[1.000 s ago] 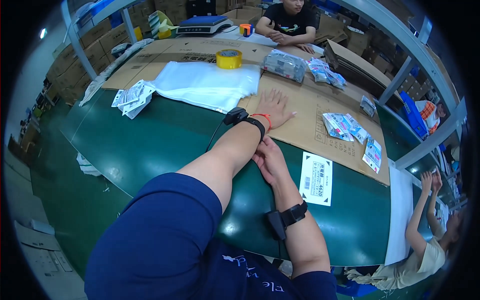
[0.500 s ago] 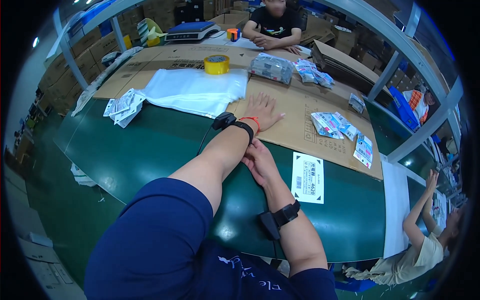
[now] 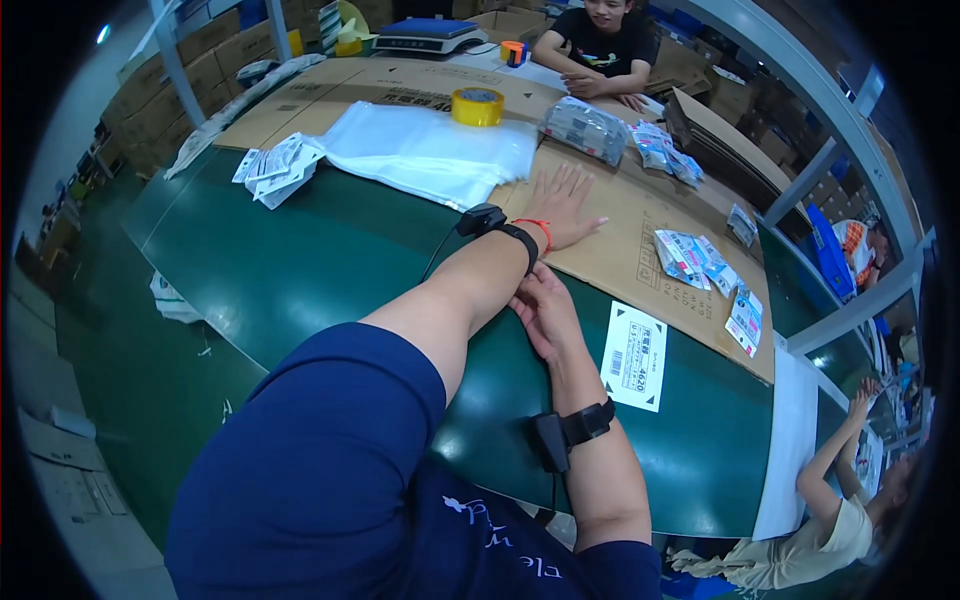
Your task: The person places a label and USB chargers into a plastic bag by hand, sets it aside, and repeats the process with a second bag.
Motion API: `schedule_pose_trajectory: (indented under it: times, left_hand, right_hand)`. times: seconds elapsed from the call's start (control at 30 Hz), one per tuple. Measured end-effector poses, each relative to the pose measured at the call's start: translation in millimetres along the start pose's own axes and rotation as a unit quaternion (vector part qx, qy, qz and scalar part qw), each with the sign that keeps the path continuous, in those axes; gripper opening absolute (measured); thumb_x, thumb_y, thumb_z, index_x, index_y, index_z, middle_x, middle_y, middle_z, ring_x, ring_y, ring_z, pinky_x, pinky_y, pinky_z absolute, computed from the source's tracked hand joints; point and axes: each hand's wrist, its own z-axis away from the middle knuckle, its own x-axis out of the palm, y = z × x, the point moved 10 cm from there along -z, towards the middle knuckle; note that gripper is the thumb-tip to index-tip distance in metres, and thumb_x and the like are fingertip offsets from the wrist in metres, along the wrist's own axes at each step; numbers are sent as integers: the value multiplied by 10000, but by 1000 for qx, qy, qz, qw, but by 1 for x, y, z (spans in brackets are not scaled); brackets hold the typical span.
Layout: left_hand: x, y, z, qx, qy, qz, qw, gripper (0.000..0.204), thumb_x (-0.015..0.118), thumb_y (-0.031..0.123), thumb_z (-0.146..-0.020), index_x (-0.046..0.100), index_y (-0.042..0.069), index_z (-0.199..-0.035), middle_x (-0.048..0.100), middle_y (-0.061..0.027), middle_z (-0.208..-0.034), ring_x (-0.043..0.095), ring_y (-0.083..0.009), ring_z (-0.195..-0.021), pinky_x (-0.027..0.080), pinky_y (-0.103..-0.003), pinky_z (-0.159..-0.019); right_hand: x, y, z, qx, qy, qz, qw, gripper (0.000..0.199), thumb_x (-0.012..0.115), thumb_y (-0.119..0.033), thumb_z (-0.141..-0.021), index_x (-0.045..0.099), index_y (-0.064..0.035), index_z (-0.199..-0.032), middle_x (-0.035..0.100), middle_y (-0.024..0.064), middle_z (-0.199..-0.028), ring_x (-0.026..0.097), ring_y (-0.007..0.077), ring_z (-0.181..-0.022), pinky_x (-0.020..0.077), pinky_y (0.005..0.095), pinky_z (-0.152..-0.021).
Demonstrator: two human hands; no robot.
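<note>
My left hand point(image 3: 562, 205) lies flat with spread fingers on a sheet of brown cardboard point(image 3: 620, 235). A red cord and a black wrist strap point(image 3: 520, 243) with a small black box circle that wrist. Just below it, my right hand point(image 3: 548, 312) has its fingers curled up against the underside of the strap; the fingertips are partly hidden. A black band with a box point(image 3: 572, 432) sits on my right forearm. Beside the right hand, a white printed label sheet point(image 3: 634, 358) rests on the green tabletop point(image 3: 320, 265). Clear plastic bags point(image 3: 430, 150) lie beyond my left wrist.
Yellow tape point(image 3: 477, 107) stands on the bags. A plastic-wrapped bundle point(image 3: 585, 130) and several small packets point(image 3: 690, 258) lie on the cardboard; white cards point(image 3: 280, 168) lie at left. A person point(image 3: 605, 50) leans on the far side; another person point(image 3: 850, 490) is at right. Metal posts frame the table.
The whole view has shifted, so the table and objects appear further right and mostly higher. My left hand stays flat on the cardboard and my right stays at the left wrist strap.
</note>
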Motion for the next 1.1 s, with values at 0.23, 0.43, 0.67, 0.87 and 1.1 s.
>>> schedule_pose_trajectory:
  times: [0.23,0.43,0.67,0.87,1.1]
  left_hand:
    - [-51,-35,-22,-36,122,-40,991,833,425,646,-834,257,110,-1449,167,-151,-1517,69,-331,-1415,14,-565,-1109]
    - [-119,-97,-45,-85,178,-93,976,846,409,664,-825,260,109,-1447,179,-153,-1514,83,-346,-1411,20,-581,-1100]
    - [-114,-177,-48,-183,113,-129,968,840,346,669,-850,260,78,-1441,220,-130,-1508,91,-307,-1418,29,-564,-1105]
    - [-114,-196,-61,-170,94,-128,973,800,314,655,-868,292,84,-1429,244,-114,-1503,129,-292,-1414,55,-566,-1106]
    - [-44,-221,-55,-171,-194,-105,960,623,241,559,-931,339,181,-1416,271,-74,-1498,204,-281,-1395,123,-561,-1105]
  right_hand:
    - [1,5,1,11,8,8,1000,477,474,-8,-885,329,50,-1335,577,159,-1116,603,201,-949,507,313,-843]
    - [4,3,3,11,22,26,999,550,480,-27,-900,246,56,-1391,568,203,-1141,608,223,-947,519,303,-833]
    - [-9,-1,2,-4,29,14,999,560,474,-19,-900,220,53,-1394,572,214,-1122,612,229,-923,524,306,-823]
    - [-2,4,1,12,18,10,1000,555,470,-8,-900,222,44,-1393,575,212,-1106,613,223,-924,524,308,-826]
    - [1,8,2,35,1,6,999,544,481,-36,-915,235,41,-1393,567,198,-1128,607,210,-940,520,301,-839]
